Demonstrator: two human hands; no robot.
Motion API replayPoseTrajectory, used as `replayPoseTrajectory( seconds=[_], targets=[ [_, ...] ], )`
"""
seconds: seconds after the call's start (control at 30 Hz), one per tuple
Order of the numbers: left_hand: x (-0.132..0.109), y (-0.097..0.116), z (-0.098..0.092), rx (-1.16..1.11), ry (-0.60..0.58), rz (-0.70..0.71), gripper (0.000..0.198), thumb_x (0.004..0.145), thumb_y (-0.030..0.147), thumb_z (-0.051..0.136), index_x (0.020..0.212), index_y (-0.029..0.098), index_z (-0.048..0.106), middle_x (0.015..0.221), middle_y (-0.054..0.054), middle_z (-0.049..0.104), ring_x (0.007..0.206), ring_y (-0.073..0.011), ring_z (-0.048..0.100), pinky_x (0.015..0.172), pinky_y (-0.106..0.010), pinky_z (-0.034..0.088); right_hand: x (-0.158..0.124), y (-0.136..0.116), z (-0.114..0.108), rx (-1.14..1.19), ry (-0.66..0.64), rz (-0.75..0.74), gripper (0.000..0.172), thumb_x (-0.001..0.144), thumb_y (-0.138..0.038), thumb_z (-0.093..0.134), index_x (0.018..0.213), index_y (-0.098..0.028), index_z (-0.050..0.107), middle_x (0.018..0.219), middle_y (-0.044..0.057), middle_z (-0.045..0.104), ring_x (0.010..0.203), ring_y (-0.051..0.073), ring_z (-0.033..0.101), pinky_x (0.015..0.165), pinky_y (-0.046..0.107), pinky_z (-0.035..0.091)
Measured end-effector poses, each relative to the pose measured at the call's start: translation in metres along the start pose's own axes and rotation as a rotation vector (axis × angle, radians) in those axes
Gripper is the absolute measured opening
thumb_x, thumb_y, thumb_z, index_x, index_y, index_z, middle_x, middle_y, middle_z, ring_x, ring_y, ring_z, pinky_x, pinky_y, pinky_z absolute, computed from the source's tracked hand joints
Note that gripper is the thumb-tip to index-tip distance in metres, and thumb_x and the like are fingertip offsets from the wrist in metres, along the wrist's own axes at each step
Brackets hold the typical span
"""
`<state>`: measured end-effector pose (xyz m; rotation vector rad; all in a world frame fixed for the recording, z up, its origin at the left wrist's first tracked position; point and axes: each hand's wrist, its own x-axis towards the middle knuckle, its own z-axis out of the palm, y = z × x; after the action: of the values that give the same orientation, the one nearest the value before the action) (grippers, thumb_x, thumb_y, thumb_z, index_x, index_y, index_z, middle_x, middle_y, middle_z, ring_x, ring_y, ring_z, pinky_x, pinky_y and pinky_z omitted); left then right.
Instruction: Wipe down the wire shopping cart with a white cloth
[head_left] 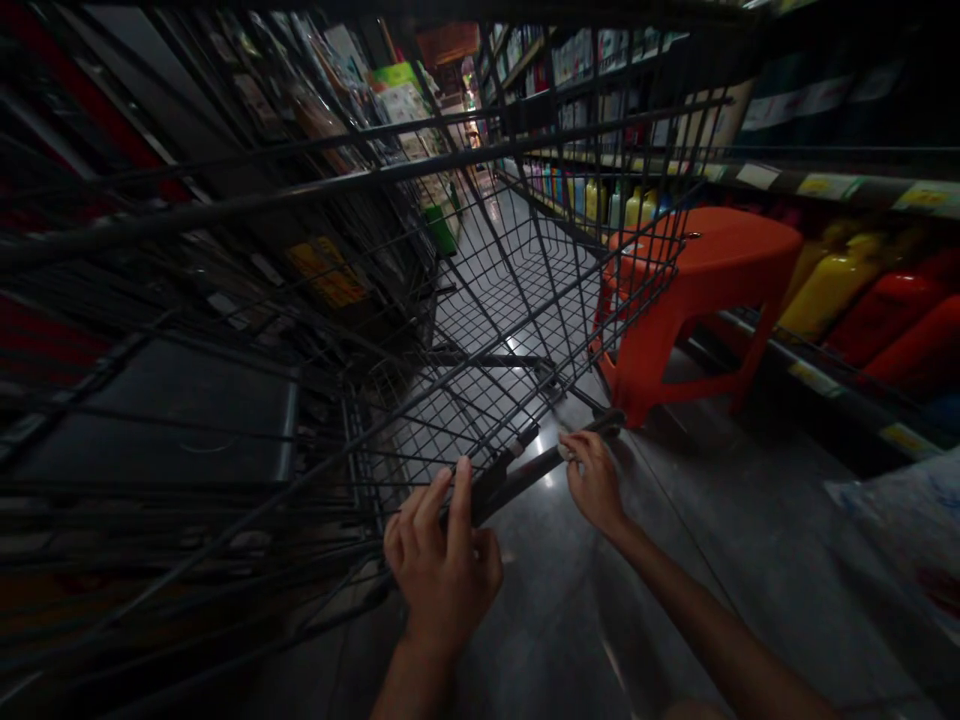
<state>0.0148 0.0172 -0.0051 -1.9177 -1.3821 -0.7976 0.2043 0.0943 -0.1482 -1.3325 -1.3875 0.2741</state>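
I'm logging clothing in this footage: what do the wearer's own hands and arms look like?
The left hand and right hand are ungloved. No sleeve, watch or bracelet shows on the visible parts of the forearms. It's too dim to rule out a ring.

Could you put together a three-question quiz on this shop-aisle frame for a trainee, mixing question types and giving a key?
1. What stands on the floor just to the right of the shopping cart in the picture?
A) a wooden ladder
B) an orange plastic stool
C) a green armchair

2. True or false: a yellow bottle is on the shelving to the right of the stool.

3. Fill in: the person's ____ hand is the one nearer the stool.

Key:
1. B
2. True
3. Right; the right hand is closer to the stool than the left hand.
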Motion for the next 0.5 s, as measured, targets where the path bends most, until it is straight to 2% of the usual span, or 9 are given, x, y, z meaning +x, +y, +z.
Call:
replayPoseTrajectory(
  seconds=[0.17, 0.3, 0.5],
  targets=[
    [0.000, 0.000, -0.003, -0.014, -0.031, 0.010, 0.079, 0.073, 0.010, 0.052, 0.147, 0.023, 0.029, 0.119, -0.011, 0.058, 0.107, -0.0254, 0.054, 0.096, -0.040, 0.036, -0.016, -0.047, -0.003, 0.089, -0.079, -0.035, 0.046, 0.073, -0.002, 0.045, 0.108, -0.024, 0.065, 0.107, 0.007, 0.059, 0.102, 0.020, 0.060, 0.090, 0.034, 0.052],
    [0.000, -0.001, -0.010, -0.022, -0.098, 0.023, 0.078, 0.075, 0.009, 0.053, 0.147, 0.019, 0.027, 0.122, -0.013, 0.056, 0.111, -0.0266, 0.052, 0.099, -0.041, 0.035, -0.024, -0.082, -0.008, 0.253, -0.169, -0.042, 0.048, 0.070, 0.001, 0.044, 0.106, -0.024, 0.065, 0.107, 0.006, 0.058, 0.105, 0.019, 0.059, 0.092, 0.033, 0.052],
    [-0.003, -0.005, -0.018, -0.063, -0.165, 0.076, 0.071, 0.076, 0.011, 0.054, 0.144, 0.014, 0.033, 0.129, -0.016, 0.052, 0.119, -0.0288, 0.047, 0.103, -0.042, 0.033, -0.035, -0.115, -0.014, 0.388, -0.325, -0.008, 0.047, 0.071, 0.002, 0.044, 0.103, -0.023, 0.066, 0.110, 0.006, 0.057, 0.107, 0.018, 0.058, 0.089, 0.031, 0.053]
  ],
)
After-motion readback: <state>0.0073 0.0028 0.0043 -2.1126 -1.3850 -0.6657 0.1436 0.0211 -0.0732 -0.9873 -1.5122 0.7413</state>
